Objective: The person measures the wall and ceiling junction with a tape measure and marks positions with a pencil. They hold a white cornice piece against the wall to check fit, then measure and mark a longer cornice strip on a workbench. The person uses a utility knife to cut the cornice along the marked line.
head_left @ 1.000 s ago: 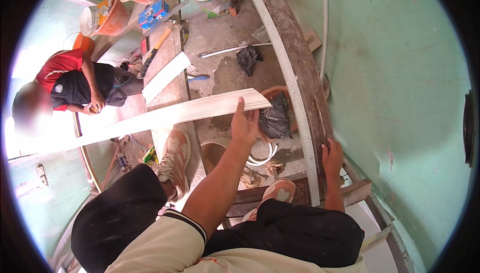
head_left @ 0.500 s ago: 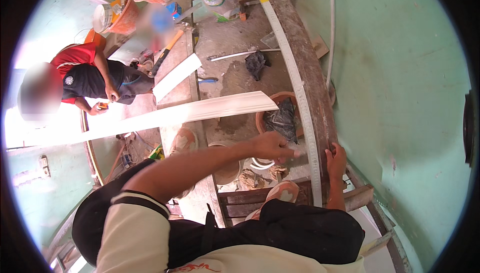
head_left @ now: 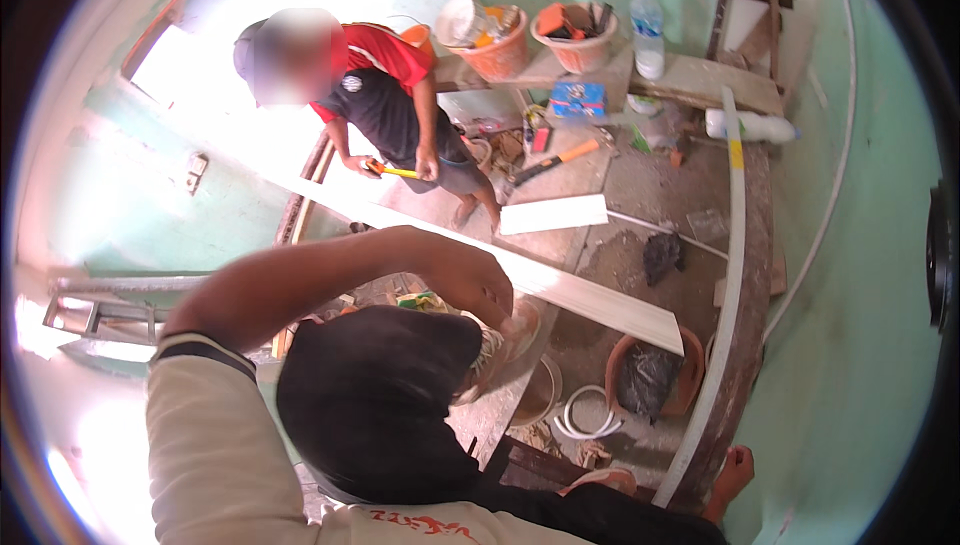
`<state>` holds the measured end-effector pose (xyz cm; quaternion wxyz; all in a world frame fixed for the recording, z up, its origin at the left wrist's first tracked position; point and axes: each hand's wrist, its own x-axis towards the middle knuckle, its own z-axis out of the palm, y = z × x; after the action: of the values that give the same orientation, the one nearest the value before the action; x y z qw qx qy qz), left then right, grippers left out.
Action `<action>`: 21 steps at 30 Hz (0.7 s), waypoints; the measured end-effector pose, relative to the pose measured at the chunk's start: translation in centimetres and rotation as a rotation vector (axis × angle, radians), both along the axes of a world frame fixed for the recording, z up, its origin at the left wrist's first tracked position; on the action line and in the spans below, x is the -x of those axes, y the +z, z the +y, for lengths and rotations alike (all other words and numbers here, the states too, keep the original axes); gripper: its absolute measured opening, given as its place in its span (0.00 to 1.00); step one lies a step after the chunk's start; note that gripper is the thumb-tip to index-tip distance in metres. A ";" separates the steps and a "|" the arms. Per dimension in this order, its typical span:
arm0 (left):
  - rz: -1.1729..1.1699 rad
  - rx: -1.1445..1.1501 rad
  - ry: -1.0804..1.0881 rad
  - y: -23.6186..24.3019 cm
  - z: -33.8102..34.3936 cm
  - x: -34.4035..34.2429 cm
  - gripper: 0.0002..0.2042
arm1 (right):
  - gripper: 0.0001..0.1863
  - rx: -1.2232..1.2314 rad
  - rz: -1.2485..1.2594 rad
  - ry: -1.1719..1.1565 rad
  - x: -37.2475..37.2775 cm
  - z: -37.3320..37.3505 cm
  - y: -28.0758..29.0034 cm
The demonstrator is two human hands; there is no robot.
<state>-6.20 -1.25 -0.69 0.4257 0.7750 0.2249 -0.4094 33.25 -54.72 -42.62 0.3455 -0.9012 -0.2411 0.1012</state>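
Note:
My left hand hangs over my bent left knee, close to the near edge of a long white moulding strip. Its fingers bend down and are partly hidden, with no object visible in them. Beside the wooden plank at the lower right, my right hand has its fingers curled and looks bare. A long pale straightedge with a yellow band lies along that plank. Beyond the strip lies a short white moulding piece. A co-worker holds a tape measure with some yellow blade out.
A hammer lies behind the short piece. Tool-filled buckets and a water bottle line the back. Under the strip's end sits a terracotta-coloured tub with black plastic. White tubing lies near my foot; green walls surround us.
My view has swung left. My left hand has drawn back from beside the straightedge to above my knee. My right hand has left the plank's edge. The co-worker's tape now shows its yellow blade.

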 end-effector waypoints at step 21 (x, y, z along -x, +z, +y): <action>-0.539 0.360 1.317 -17.2 2.0 24.9 0.23 | 0.12 0.269 -0.280 1.006 2.1 39.2 34.6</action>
<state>-31.10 0.79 -17.84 0.7447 0.4711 0.4608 0.1055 31.14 -15.50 -7.98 0.1005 -0.7155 -0.6718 0.1630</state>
